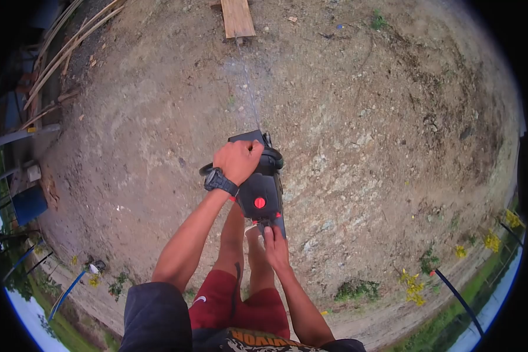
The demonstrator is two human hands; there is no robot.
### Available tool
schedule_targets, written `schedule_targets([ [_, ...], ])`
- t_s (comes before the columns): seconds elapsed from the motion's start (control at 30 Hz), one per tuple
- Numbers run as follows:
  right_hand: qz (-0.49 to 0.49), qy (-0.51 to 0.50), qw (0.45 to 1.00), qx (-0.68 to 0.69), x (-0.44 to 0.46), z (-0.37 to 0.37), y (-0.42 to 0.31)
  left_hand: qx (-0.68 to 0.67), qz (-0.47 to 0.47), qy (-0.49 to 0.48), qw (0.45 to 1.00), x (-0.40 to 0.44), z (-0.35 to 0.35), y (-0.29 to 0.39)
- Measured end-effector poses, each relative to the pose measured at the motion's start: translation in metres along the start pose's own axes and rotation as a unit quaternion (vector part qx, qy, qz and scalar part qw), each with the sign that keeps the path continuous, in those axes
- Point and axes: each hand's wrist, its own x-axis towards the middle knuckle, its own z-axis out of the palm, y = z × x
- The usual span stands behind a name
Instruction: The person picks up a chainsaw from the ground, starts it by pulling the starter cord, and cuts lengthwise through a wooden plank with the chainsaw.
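A black chainsaw [255, 188] with a red round cap hangs in front of my legs, above the dirt. Its long thin bar [250, 97] points away from me, and the tip appears close to the near end of a wooden plank [238, 20]; whether they touch I cannot tell. My left hand [239, 161], a dark watch on its wrist, is wrapped round the front handle. At the back of the saw, my right hand [276, 243] grips the rear handle, its fingers partly hidden by the saw body.
Bare stony ground [346, 164] spreads all around. Long wooden strips [70, 44] lie at the upper left, near a blue object [29, 205]. Plants with yellow leaves [412, 287] and dark posts [460, 299] stand along the edge behind me.
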Motion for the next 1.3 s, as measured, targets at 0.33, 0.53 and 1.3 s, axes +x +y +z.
schedule_targets([
  [0.33, 0.012, -0.002, 1.0, 0.001, 0.003, 0.001, -0.005, 0.002, -0.006, 0.007, 1.0, 0.003, -0.001, -0.001],
  [0.53, 0.0, 0.007, 1.0, 0.018, 0.003, 0.002, -0.009, 0.005, -0.003, 0.003, 1.0, 0.004, -0.001, -0.003],
  [1.3, 0.019, -0.015, 1.0, 0.018, 0.012, 0.0, -0.004, 0.019, -0.013, -0.014, 1.0, 0.011, 0.002, 0.003],
])
